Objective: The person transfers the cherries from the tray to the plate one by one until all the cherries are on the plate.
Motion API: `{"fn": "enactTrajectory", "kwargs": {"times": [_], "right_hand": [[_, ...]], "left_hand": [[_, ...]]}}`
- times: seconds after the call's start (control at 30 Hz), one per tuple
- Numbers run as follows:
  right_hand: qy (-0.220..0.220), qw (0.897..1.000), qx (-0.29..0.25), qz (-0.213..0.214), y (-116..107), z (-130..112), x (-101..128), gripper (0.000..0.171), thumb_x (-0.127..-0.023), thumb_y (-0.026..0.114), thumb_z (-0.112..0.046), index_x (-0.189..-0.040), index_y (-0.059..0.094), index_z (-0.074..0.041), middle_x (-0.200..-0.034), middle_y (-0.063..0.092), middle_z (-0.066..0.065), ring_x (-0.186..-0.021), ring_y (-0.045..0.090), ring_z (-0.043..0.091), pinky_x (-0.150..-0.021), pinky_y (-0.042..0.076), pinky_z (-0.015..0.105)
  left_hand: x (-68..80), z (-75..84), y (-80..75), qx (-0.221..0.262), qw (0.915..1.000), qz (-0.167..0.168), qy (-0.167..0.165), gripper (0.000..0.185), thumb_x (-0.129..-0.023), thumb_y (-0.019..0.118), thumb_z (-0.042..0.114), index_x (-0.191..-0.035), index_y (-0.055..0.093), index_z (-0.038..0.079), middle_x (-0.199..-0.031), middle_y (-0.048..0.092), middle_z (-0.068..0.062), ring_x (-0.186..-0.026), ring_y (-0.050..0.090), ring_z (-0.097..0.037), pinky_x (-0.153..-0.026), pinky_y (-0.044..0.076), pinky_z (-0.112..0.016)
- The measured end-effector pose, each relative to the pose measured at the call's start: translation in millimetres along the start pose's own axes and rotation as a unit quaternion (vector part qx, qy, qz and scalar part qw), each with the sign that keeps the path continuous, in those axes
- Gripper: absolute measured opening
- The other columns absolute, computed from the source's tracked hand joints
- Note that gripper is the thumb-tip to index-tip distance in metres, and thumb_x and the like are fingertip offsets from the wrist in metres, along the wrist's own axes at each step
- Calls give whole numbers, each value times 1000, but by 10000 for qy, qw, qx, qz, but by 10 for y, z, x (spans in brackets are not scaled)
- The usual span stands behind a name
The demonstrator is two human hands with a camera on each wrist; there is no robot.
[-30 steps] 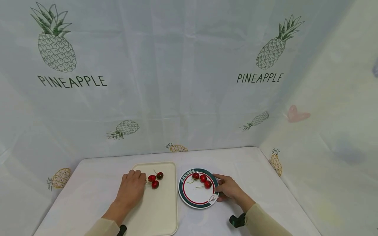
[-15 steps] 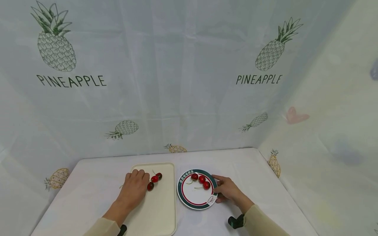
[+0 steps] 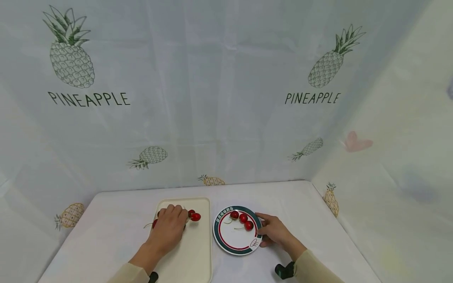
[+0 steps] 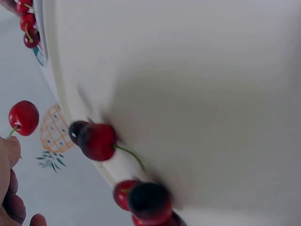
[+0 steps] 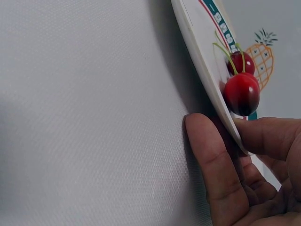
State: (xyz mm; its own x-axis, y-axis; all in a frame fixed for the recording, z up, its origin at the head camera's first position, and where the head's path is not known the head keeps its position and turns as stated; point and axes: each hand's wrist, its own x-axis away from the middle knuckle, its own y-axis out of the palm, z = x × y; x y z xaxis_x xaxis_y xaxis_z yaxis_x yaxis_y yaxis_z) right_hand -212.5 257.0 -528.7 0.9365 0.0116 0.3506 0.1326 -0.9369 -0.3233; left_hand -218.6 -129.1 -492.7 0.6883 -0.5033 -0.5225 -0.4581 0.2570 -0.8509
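My left hand (image 3: 169, 228) pinches the stem of a red cherry (image 4: 24, 117) between its fingertips, over a cream tray (image 3: 195, 251). More cherries (image 4: 99, 141) with stems lie on the tray below, partly hidden by the hand in the head view. Right of the tray is a white plate (image 3: 233, 240) with a green and red rim. On it lie three cherries (image 3: 243, 218) near the far side. My right hand (image 3: 277, 232) grips the plate's right edge, fingers on both sides of the rim.
A white cloth covers the table (image 3: 311, 220), and a curtain (image 3: 226, 98) with printed pineapples hangs behind and at the sides. Dark straps with a small black device (image 3: 284, 271) sit at the wrists.
My left hand has shifted right over the tray, and the red cherry at its fingertips has moved right with it. Cherries now show left of that hand. The right hand stays at the plate.
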Motion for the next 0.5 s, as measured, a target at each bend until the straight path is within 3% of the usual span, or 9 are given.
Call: {"fn": "enactTrajectory", "kwargs": {"times": [0.23,0.5], "right_hand": [[20,10000,23,20,-4,-22,16,72,-92,75,-1,-158,48,-10,-124,61,20,-76,71,24,-65,63,39],[43,10000,5,-11,-8,-7,18,73,-90,76,-1,-157,48,-9,-122,62,20,-74,72,24,-64,63,39]], "left_hand": [[-154,233,-4,172,9997,-151,94,19,-97,74,15,-91,56,13,-83,45,1,-80,38,-17,-74,35,-34],[-321,494,164,263,9960,-812,249,12,-101,69,22,-99,60,14,-89,50,1,-85,39,-16,-76,35,-34]]}}
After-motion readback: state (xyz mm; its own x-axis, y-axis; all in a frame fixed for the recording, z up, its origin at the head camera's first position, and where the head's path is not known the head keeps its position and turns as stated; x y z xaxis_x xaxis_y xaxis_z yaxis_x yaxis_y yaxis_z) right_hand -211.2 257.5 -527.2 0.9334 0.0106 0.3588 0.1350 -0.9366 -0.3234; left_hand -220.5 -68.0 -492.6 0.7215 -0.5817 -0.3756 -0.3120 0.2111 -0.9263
